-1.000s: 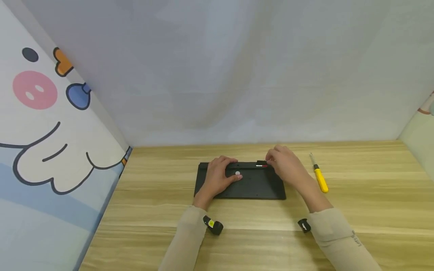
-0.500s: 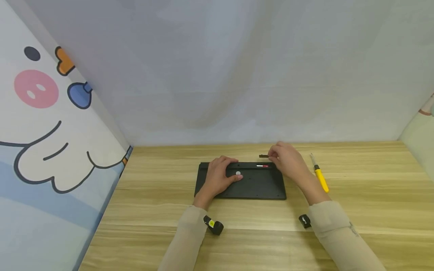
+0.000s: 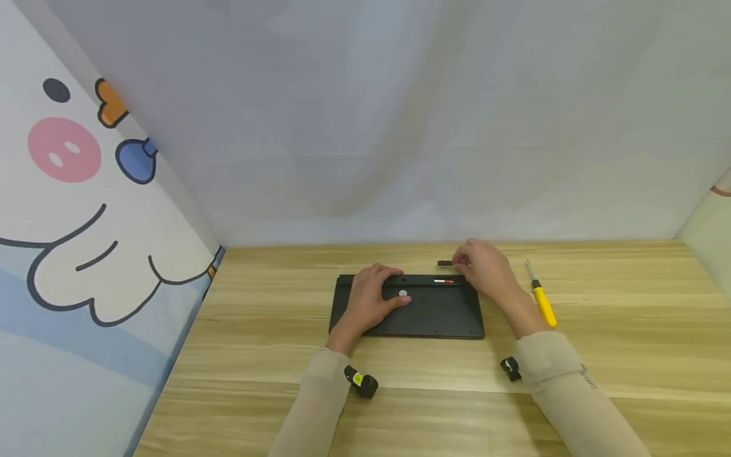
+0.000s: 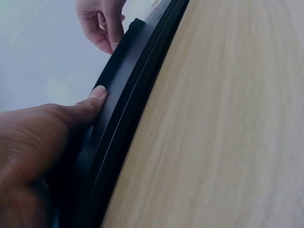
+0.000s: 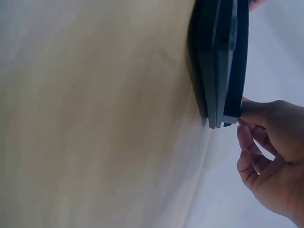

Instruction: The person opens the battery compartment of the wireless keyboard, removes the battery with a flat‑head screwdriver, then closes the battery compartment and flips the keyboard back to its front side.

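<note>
A black keyboard [image 3: 434, 315] lies face down on the wooden table, its underside up. My left hand [image 3: 367, 295] holds its left part, fingers at the far edge and thumb [image 4: 97, 92] flat on the underside beside a round white spot. Near the far right edge, a white-and-red battery [image 3: 443, 280] shows in an uncovered slot. Just beyond that edge, my right hand [image 3: 482, 270] pinches a small black battery cover [image 3: 444, 263] between thumb and fingertips. In the right wrist view, the keyboard's end hides most of the cover.
To the right of the right hand lies a screwdriver [image 3: 541, 295] with a yellow handle, tip pointing away. A pale curtain [image 3: 434, 127] hangs behind the table [image 3: 257, 355]. Cartoon-printed fabric [image 3: 114, 266] stands on the left. Small black devices sit by both wrists.
The right hand has lifted the small black cover off the battery slot and moved it slightly away, past the keyboard's far edge. The left hand has stayed in place on the keyboard.
</note>
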Motion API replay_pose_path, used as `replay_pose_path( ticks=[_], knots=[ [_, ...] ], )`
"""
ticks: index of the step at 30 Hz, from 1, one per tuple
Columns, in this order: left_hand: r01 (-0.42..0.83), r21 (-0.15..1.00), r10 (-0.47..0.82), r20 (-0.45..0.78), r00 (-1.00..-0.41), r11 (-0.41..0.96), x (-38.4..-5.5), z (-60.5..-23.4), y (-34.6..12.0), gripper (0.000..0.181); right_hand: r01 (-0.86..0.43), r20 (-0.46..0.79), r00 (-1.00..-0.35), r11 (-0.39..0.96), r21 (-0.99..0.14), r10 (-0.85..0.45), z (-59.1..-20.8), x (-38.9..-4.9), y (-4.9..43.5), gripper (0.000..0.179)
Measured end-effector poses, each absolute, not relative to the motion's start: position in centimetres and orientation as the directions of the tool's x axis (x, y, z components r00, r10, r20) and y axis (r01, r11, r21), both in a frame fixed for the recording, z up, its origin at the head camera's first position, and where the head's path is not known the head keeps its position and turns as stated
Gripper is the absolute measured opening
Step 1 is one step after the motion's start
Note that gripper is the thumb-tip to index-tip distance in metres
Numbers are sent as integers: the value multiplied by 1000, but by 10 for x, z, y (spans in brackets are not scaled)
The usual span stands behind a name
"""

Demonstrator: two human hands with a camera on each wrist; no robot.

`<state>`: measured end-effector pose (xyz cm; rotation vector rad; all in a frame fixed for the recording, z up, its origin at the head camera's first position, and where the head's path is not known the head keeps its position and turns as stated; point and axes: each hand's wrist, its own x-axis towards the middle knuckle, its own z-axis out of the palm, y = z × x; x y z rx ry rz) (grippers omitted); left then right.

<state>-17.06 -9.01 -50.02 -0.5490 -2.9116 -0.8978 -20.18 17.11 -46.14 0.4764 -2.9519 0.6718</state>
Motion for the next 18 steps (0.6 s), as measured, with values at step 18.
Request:
replay_pose_path(
  ticks=[18],
  knots=[
    [344, 549, 322, 140, -936, 762, -171, -501, -91, 57, -258, 38, -963, 863, -434, -268, -463, -211, 170, 9]
  ],
)
